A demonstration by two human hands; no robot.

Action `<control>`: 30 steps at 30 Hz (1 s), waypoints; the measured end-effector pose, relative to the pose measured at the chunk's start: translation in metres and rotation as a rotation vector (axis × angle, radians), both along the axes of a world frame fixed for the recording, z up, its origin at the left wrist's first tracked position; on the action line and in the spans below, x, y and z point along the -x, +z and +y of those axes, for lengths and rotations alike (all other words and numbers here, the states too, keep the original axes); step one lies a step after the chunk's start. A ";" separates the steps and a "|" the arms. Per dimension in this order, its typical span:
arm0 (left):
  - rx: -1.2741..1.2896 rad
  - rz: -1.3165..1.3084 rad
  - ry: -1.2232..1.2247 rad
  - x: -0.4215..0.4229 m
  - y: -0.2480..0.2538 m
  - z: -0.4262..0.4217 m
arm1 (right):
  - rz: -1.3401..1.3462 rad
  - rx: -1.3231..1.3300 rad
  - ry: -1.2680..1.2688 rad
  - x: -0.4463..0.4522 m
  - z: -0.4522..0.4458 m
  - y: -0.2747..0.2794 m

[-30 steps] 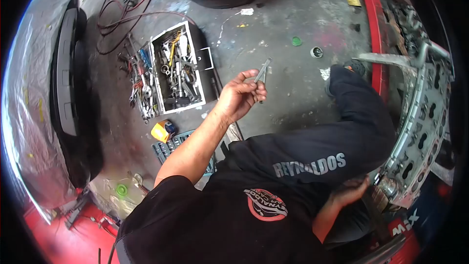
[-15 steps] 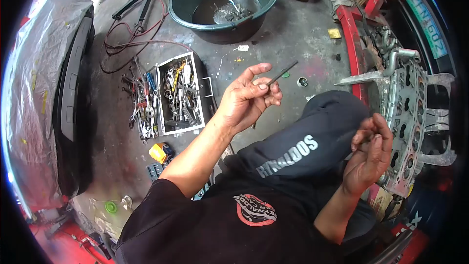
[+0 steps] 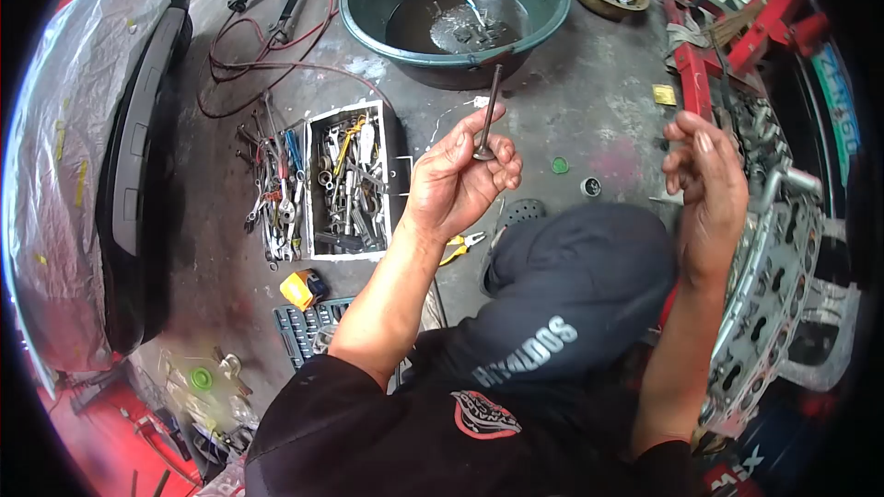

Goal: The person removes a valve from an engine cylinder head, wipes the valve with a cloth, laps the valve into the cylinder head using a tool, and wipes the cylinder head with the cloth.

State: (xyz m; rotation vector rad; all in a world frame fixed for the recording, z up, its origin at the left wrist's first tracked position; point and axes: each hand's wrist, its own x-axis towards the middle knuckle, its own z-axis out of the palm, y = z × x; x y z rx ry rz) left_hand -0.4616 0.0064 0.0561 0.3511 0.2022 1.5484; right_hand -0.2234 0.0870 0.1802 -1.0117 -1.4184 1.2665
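Note:
My left hand (image 3: 460,170) grips an engine valve (image 3: 492,110) by its round head between thumb and fingers. Its thin dark stem points upward, overlapping the rim of the green basin from this viewpoint. My right hand (image 3: 707,179) is raised beside the cylinder head, with loosely bent fingers and nothing visible between them. That cylinder head (image 3: 769,299), a grey metal block with a row of round openings, lies to the right of my knee. Beyond my left hand sits the large green basin (image 3: 368,37), holding dark liquid and metal parts.
A tool box (image 3: 394,166) full of wrenches and sockets stands on the floor, with more loose wrenches (image 3: 281,193) beside it. Yellow-handled pliers (image 3: 460,247) lie near my foot. A red hose (image 3: 249,64) loops at the back left. A smaller bowl (image 3: 612,7) holds metal pieces.
The valve has turned from slanting right to nearly upright, and its head now shows. My right hand has risen. The view has shifted, bringing the pliers and my shoe into sight.

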 end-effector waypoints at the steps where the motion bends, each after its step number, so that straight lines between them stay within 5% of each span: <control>1: -0.028 0.026 0.005 0.007 -0.007 0.006 | -0.006 0.010 0.011 0.012 0.014 -0.005; 9: 0.057 0.073 -0.008 0.030 -0.043 0.042 | -0.338 0.267 0.254 0.035 0.041 -0.037; 18: -0.014 -0.142 -0.204 -0.015 -0.063 0.053 | -0.606 0.142 0.296 0.035 0.046 -0.046; 24: -0.045 -0.331 -0.202 -0.046 -0.052 0.052 | -0.490 0.248 0.278 0.024 0.044 -0.061; 28: 0.039 -0.153 -0.106 -0.029 -0.042 0.033 | -0.550 0.060 0.069 0.004 0.038 -0.051; 30: 0.056 -0.007 -0.104 -0.021 -0.037 0.027 | -0.330 0.081 -0.163 -0.005 0.027 -0.047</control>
